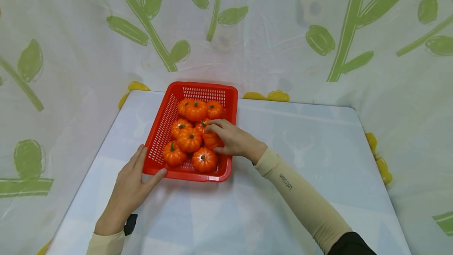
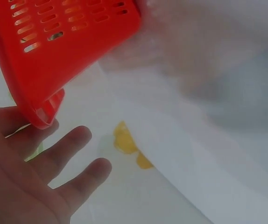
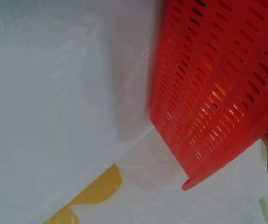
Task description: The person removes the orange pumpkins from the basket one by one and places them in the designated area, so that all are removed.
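Several small orange pumpkins (image 1: pixel 189 139) with green stems lie in a red plastic basket (image 1: pixel 231 101) with slotted sides. My left hand (image 1: pixel 131 184) rests at the basket's near left corner, fingers along the outer side and thumb at the front rim. In the left wrist view, the fingers (image 2: pixel 61 151) are spread and mostly straight, some passing behind the red rim. My right hand (image 1: pixel 231 139) reaches over the basket's right rim, fingers and thumb bent round one pumpkin (image 1: pixel 211 141) at the right side, which it partly hides. In the right wrist view, the basket's wall hides most of this hand.
The basket stands toward the far left of a pale patterned table (image 1: pixel 297 160). Close behind the table's far edge hangs a whitish sheet (image 1: pixel 269 34) with printed green leaves and yellow flowers, which also runs along both sides.
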A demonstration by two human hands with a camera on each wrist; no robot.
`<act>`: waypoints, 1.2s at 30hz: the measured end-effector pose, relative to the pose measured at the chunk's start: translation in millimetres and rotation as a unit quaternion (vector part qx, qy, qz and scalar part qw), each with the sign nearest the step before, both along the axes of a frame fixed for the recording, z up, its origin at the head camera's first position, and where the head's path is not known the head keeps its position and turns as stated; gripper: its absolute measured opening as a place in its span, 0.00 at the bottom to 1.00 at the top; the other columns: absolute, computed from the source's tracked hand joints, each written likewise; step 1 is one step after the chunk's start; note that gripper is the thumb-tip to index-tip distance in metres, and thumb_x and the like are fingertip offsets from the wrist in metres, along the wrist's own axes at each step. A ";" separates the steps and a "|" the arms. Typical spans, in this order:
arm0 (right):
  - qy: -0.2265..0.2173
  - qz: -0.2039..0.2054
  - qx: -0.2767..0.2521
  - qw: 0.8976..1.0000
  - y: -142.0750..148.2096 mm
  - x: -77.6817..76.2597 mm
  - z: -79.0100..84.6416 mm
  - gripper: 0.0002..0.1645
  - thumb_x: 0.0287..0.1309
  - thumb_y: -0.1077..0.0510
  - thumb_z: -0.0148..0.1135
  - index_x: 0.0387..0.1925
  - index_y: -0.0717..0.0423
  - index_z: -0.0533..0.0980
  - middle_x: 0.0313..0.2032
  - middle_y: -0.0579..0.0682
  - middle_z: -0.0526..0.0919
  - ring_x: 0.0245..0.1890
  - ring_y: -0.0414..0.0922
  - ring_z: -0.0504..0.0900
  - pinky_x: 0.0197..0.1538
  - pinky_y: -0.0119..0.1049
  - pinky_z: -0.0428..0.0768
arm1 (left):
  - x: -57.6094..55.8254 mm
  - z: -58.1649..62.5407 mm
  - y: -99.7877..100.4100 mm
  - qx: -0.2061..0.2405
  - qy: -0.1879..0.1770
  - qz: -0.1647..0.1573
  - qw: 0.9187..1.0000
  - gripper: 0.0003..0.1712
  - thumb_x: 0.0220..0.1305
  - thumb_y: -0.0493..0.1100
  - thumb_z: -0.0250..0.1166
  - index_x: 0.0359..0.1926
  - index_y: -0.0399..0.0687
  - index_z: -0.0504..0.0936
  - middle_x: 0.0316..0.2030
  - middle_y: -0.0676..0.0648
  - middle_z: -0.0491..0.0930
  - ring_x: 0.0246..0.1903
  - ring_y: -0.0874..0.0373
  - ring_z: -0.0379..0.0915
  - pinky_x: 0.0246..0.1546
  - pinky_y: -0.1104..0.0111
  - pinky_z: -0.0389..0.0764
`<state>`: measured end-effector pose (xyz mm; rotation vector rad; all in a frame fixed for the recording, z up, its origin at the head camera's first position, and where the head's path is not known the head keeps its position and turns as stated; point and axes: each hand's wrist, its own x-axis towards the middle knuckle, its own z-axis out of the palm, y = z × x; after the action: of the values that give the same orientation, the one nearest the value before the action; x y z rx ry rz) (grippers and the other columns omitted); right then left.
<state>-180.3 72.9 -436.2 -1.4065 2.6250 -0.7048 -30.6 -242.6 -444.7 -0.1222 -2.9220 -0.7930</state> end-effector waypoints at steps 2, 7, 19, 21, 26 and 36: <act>0.000 -0.002 0.001 1.000 0.2 -0.2 -0.7 0.31 0.56 0.55 0.77 0.59 0.54 0.74 0.65 0.56 0.72 0.66 0.51 0.69 0.69 0.41 0.71 | -0.2 -0.3 -0.2 0.000 -0.003 0.000 1.000 0.58 0.63 0.64 0.68 0.78 0.35 0.53 0.76 0.33 0.52 0.68 0.27 0.57 0.61 0.30 0.63; 0.007 0.001 -0.004 1.000 1.0 -0.3 -1.9 0.31 0.56 0.54 0.76 0.60 0.54 0.75 0.65 0.57 0.72 0.66 0.52 0.69 0.69 0.42 0.72 | -0.7 -0.9 -0.6 -0.002 -0.009 0.001 1.000 0.58 0.64 0.64 0.68 0.79 0.36 0.52 0.77 0.33 0.52 0.69 0.27 0.56 0.61 0.30 0.64; 0.034 0.019 -0.009 0.999 -2.1 -1.1 -3.9 0.32 0.57 0.53 0.75 0.63 0.50 0.75 0.68 0.56 0.70 0.68 0.51 0.67 0.70 0.43 0.70 | -0.3 -3.5 -1.4 0.001 0.002 -0.006 1.000 0.56 0.65 0.63 0.68 0.79 0.36 0.52 0.77 0.34 0.51 0.69 0.27 0.56 0.62 0.31 0.62; 0.040 0.021 -0.013 0.999 -2.8 -1.1 -3.9 0.32 0.58 0.53 0.74 0.64 0.50 0.76 0.68 0.55 0.70 0.68 0.51 0.66 0.70 0.43 0.70 | 0.1 -3.3 -1.6 0.001 -0.001 -0.004 1.000 0.57 0.65 0.64 0.67 0.79 0.36 0.52 0.78 0.35 0.50 0.69 0.27 0.56 0.62 0.31 0.62; 0.048 0.014 -0.018 0.999 -2.7 -0.4 -3.6 0.33 0.59 0.52 0.73 0.66 0.49 0.75 0.67 0.56 0.71 0.68 0.51 0.67 0.69 0.44 0.71 | 0.2 -4.2 -1.1 -0.001 -0.005 -0.001 1.000 0.57 0.64 0.64 0.67 0.79 0.37 0.51 0.78 0.36 0.49 0.69 0.28 0.55 0.62 0.31 0.63; 0.080 -0.012 -0.065 0.995 -3.2 0.6 1.1 0.37 0.58 0.48 0.72 0.65 0.56 0.71 0.66 0.54 0.71 0.66 0.47 0.69 0.70 0.36 0.69 | 0.5 -4.9 -1.4 0.002 -0.006 -0.001 1.000 0.57 0.65 0.64 0.67 0.80 0.38 0.50 0.79 0.37 0.48 0.70 0.28 0.55 0.62 0.31 0.62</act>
<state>-179.7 69.7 -435.1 -1.5277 2.7673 -0.8130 -30.2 -244.0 -449.6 -0.1193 -2.9316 -0.8035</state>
